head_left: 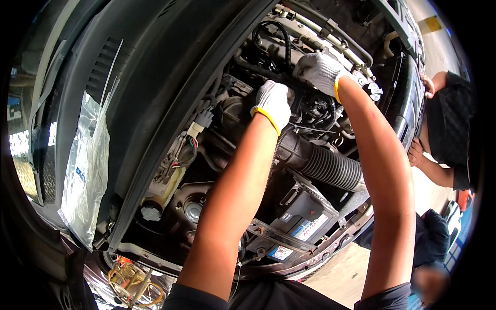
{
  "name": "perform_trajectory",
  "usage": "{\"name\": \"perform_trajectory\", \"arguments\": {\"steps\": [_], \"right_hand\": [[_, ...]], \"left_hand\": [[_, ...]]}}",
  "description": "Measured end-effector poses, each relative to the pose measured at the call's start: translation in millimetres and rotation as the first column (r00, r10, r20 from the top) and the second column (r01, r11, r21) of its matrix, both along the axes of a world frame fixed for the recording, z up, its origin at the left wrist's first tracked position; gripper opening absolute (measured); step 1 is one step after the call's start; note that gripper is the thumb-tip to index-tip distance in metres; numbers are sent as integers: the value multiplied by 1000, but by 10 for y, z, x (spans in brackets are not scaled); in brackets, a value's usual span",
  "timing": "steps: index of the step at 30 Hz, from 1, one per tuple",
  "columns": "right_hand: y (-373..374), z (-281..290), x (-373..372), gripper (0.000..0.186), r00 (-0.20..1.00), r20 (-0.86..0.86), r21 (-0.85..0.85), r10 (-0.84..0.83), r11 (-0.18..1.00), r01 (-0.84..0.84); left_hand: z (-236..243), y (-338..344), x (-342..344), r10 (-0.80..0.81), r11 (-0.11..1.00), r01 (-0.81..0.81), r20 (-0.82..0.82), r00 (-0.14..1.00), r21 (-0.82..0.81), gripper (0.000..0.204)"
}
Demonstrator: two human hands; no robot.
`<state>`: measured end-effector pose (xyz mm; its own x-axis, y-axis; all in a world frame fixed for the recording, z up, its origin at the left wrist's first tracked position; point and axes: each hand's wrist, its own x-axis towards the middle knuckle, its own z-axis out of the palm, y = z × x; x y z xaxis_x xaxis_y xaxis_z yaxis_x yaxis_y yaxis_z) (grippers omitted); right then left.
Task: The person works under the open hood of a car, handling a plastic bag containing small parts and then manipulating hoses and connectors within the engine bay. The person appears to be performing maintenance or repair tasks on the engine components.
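Observation:
Both my hands wear white knit work gloves with yellow cuffs and reach into an open car engine bay. My left hand [273,103] is closed in a fist beside the black air intake housing [235,111]; its fingertips are turned away from view. Farther to the right, my right hand [319,72] is curled down among dark hoses and parts at the engine, next to a black corrugated tube [287,44]. What either hand grips, if anything, is hidden. Below them runs a wide ribbed air intake hose [330,166].
A car battery [305,219] sits nearer me, with a metal bracket [281,238] across it. A clear plastic bag [87,181] lies on the cowl at left. Another person's hands [415,152] rest on the car's front edge. A second person [433,235] is at lower right.

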<state>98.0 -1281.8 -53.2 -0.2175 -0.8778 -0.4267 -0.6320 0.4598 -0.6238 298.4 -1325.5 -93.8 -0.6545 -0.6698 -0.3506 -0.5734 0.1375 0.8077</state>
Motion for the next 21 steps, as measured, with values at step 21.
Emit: {"name": "perform_trajectory", "arguments": {"steps": [21], "right_hand": [[-91,174,109,37,964,-152,15,219,975,-220]], "left_hand": [[-142,-19,9,-65,962,62,1,998,-266,26]]}}
